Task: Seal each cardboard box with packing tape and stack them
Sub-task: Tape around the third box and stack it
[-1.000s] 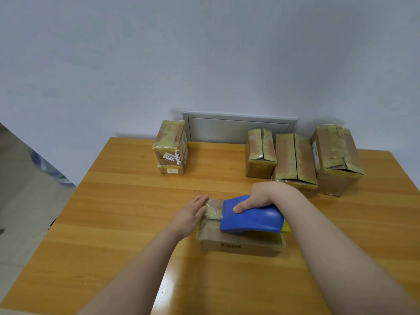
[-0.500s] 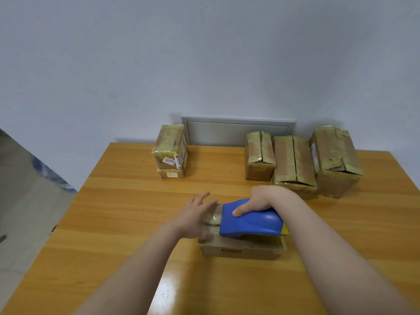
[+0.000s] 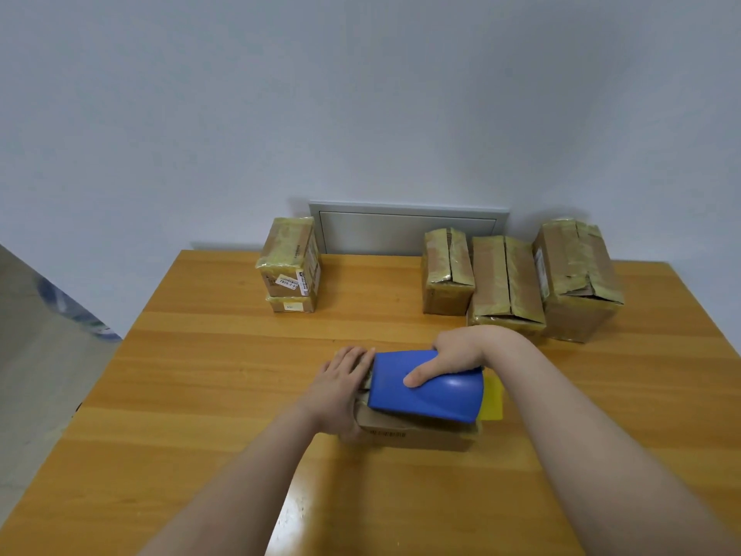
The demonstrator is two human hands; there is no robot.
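R grip (image 3: 457, 355) wraps blue tape dispenser (image 3: 427, 389) atop cardboard box (image 3: 417, 435), long axis L–R; L grip (image 3: 345, 391), fingers flat, presses box's L end, beside dispenser nose.

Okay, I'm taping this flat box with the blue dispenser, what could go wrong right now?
The left hand presses the box right beside the blue dispenser; those fingers could get nicked or taped down. The flat box might slide on the table if the right hand pulls hard.
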